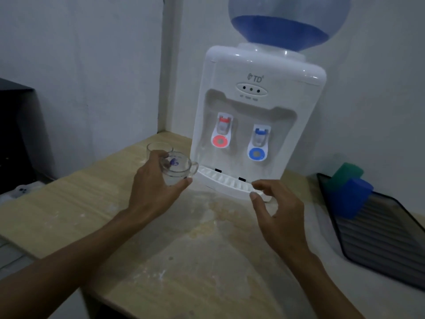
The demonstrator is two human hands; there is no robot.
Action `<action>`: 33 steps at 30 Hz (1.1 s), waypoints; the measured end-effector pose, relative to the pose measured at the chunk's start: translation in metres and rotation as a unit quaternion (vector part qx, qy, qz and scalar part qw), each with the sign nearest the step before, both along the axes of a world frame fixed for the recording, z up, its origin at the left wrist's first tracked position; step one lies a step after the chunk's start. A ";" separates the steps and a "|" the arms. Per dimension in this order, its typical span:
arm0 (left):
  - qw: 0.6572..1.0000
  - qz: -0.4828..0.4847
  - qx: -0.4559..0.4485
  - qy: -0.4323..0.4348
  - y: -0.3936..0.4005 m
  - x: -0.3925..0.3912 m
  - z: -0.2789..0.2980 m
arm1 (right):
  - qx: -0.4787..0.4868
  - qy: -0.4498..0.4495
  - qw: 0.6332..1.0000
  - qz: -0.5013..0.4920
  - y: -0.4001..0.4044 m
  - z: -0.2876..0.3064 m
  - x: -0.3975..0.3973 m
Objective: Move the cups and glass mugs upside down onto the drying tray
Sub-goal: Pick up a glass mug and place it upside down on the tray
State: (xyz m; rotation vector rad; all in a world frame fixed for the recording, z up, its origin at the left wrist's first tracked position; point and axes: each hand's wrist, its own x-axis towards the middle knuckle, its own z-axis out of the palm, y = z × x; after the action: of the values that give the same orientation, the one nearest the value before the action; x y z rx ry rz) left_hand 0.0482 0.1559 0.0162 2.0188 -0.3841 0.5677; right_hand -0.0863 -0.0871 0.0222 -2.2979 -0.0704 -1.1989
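My left hand [158, 187] grips a clear glass mug [178, 168] with a blue mark inside, held upright just above the wooden counter, its handle pointing right. A second clear glass [158, 149] stands on the counter right behind it. My right hand [273, 208] hovers in front of the dispenser's drip grille, fingers curled and apart, holding nothing. At the far right lies the black ribbed drying tray [386, 236]. A blue cup [351, 196] and a green cup [345, 176] sit upside down at its back end.
A white water dispenser [253, 120] with red and blue taps and a blue bottle on top stands at the back of the wooden counter [184, 249]. A dark box [18, 134] sits at the left. Walls close off the back.
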 end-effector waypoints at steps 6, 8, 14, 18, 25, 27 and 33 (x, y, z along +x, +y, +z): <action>0.994 -0.090 -0.012 -0.058 -0.056 -0.034 0.020 | -0.049 0.002 0.999 -0.021 -0.050 0.000 -0.028; 0.990 -0.129 -0.019 -0.058 -0.082 -0.048 0.024 | -0.047 0.004 0.998 -0.031 -0.066 -0.006 -0.042; 0.972 -0.221 -0.067 -0.039 -0.162 -0.086 0.022 | 0.004 -0.009 0.996 -0.084 -0.092 -0.022 -0.073; 0.962 -0.259 -0.084 -0.009 -0.205 -0.104 0.018 | 0.037 -0.006 0.995 -0.089 -0.098 -0.012 -0.073; 0.956 -0.268 -0.118 0.004 -0.244 -0.105 0.024 | 0.059 0.034 0.995 -0.077 -0.099 -0.019 -0.069; 0.954 -0.275 -0.120 0.001 -0.250 -0.107 0.024 | 0.065 0.027 0.993 -0.089 -0.100 -0.021 -0.068; 0.940 -0.314 -0.133 0.015 -0.265 -0.118 0.011 | 0.099 -0.006 0.985 -0.139 -0.101 -0.022 -0.067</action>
State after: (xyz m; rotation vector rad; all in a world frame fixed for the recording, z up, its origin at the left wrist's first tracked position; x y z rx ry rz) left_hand -0.0696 -0.1088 0.0273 1.5247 -0.8444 0.1740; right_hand -0.1537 -0.1883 0.0005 -2.1735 0.3605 -1.2920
